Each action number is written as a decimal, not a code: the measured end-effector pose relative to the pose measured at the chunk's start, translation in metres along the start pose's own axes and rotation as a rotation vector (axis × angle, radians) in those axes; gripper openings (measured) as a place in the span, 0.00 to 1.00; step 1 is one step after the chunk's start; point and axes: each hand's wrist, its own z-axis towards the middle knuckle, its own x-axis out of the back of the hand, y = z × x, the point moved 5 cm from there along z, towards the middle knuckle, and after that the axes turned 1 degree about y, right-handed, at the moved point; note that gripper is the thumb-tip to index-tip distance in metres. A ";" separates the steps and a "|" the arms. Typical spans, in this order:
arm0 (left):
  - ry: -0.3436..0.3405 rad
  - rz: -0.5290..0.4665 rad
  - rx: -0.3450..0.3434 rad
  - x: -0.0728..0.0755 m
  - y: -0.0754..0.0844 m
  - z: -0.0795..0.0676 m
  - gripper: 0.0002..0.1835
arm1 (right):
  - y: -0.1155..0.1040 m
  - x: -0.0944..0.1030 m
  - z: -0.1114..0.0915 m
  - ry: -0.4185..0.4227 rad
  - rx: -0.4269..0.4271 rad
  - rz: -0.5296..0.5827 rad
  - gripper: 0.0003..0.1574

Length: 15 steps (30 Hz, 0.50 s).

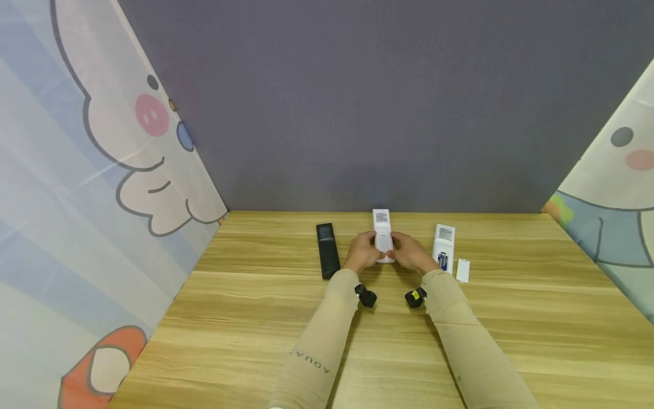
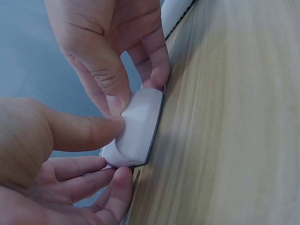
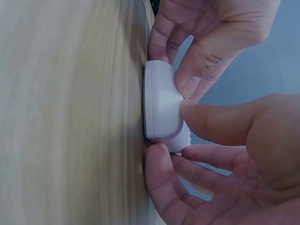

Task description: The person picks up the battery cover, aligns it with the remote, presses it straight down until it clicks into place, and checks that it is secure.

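Observation:
A white remote control (image 1: pixel 383 241) lies back side up on the wooden table (image 1: pixel 276 318), a printed label at its far end. My left hand (image 1: pixel 360 251) grips its left edge with the fingers, the thumb on its back. From the other side my right hand (image 1: pixel 410 253) holds the right edge, its thumb also on the back. Both thumbs press near the battery cover, close together in the left wrist view, where the remote's rounded near end (image 2: pixel 140 124) shows. In the right wrist view, fingertips rest along both sides of the remote (image 3: pixel 164 105).
Left of my hands lies a black remote control (image 1: pixel 328 251). On the right, a second white remote (image 1: pixel 443 244) has its battery compartment uncovered, with blue batteries (image 1: pixel 442 262) inside. A loose white battery cover (image 1: pixel 462 270) lies beside it. A grey panel (image 1: pixel 378 113) stands behind the table.

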 end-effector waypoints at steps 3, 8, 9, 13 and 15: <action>-0.005 0.008 0.010 0.000 -0.001 0.000 0.38 | 0.000 0.000 -0.001 -0.003 -0.002 -0.012 0.41; -0.012 0.015 0.018 -0.001 -0.002 0.000 0.37 | 0.000 0.000 0.001 -0.006 -0.010 -0.022 0.40; -0.013 0.012 0.017 -0.001 -0.003 0.000 0.37 | 0.000 0.000 0.001 -0.008 -0.012 -0.023 0.40; -0.020 0.009 0.014 -0.001 -0.003 0.000 0.37 | 0.001 0.000 0.002 -0.013 -0.015 -0.038 0.40; -0.026 0.011 0.015 -0.002 -0.003 0.000 0.37 | 0.001 0.000 0.001 -0.017 -0.015 -0.048 0.40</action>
